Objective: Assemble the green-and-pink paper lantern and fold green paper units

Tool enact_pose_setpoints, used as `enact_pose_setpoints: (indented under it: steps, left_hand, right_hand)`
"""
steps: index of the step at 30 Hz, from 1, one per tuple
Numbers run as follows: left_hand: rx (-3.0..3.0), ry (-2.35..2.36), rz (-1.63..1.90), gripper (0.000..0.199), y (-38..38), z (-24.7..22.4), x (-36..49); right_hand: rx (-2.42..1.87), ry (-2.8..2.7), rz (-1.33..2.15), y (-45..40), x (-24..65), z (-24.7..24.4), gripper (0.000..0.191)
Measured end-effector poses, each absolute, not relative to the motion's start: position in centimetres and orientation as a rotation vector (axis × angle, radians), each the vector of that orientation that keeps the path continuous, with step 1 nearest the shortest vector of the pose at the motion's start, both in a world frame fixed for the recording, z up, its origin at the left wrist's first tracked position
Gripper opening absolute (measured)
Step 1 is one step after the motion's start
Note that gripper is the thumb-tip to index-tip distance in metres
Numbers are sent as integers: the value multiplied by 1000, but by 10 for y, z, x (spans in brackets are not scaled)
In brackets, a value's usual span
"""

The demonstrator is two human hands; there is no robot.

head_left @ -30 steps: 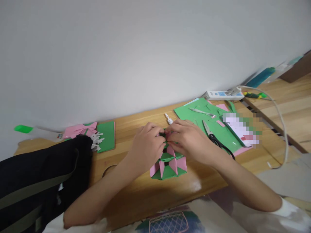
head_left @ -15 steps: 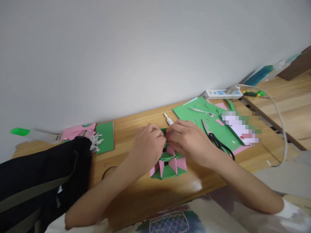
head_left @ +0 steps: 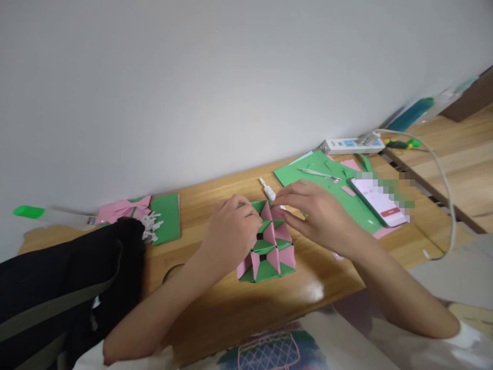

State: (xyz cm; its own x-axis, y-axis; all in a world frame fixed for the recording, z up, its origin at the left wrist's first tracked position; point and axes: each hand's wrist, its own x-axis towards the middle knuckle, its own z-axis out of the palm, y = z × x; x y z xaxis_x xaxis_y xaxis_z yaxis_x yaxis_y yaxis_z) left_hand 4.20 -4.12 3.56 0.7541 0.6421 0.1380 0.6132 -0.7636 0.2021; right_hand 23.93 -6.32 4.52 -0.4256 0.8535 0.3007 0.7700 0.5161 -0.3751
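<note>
A folded paper structure [head_left: 265,257] of green and pink cells stands on the wooden table in front of me. My left hand [head_left: 236,231] has its fingers curled over the structure's upper left side, gripping it. My right hand [head_left: 314,213] is at the upper right corner, its thumb apart from its fingers, which are close to the top edge; whether they touch it is hard to tell. Behind the structure lies a small white tube [head_left: 268,191]. The scissors are hidden under my right hand and forearm.
Green paper sheets [head_left: 300,177] carry a pen-like tool [head_left: 319,174] and a phone [head_left: 379,200]. A power strip [head_left: 352,145] with a cable stands by the wall. To the left are a green pad [head_left: 169,218], white paper bits [head_left: 151,226], pink folded paper [head_left: 123,209] and a black bag [head_left: 77,277].
My right hand has drawn back to the right from the paper structure and its fingers have spread, uncovering the upper right cells. The scissors have gone out of sight. My left hand stays put.
</note>
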Motion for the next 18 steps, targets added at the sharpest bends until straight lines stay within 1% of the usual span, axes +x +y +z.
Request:
enact_pose_setpoints:
  steps: [5, 9, 11, 15, 18]
  left_hand:
    - [2821, 1005, 447, 18, -44, 32, 38]
    - [2827, 1063, 430, 13, -46, 32, 40]
    - [2815, 1068, 413, 15, -45, 32, 42]
    - [2836, 1043, 362, 24, -43, 32, 43]
    - [2867, 1008, 332, 23, -42, 32, 41]
  right_hand:
    - [-1377, -2210, 277, -70, 250, 38, 16]
    - [-1335, -2255, 381, -75, 246, 27, 15]
    - [-1316, -2299, 401, -74, 242, 21, 13]
    - [-1273, -2296, 395, -72, 239, 12, 13]
    - [-1224, -2290, 388, -70, 238, 9, 14]
